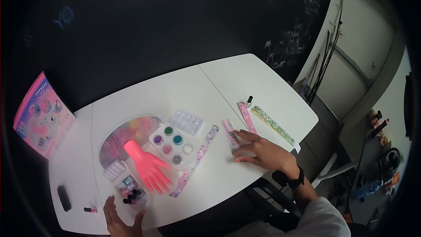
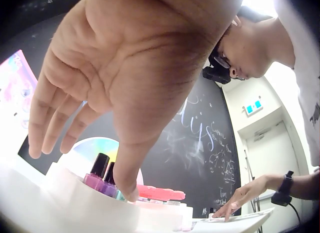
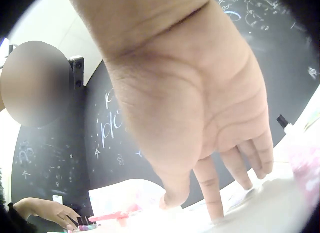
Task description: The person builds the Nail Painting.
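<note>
Pink box [image 1: 43, 116] marked "EXPRESS", hands [image 1: 265, 153] [image 1: 119, 222] near patterned sheet [image 1: 226, 128], bottles [image 1: 133, 196]

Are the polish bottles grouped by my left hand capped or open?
Capped; the left wrist view shows black caps topping the bottles.

My head feed is dim overall: the blackboard [image 1: 153, 26] swallows light while the pale worktop [image 1: 232, 83] reads brightest, and round black vignetting closes the corners, straight edges bowing near the rim. On my left wrist feed, a white patch burns out at upper right and the wall sign [image 2: 253, 106] glows cyan. My right wrist feed bleaches the worktop near the right grip [image 3: 200, 102], with soft grey shadow by the fingers; a face [image 3: 36, 83] shows only as a blurred oval.
</note>
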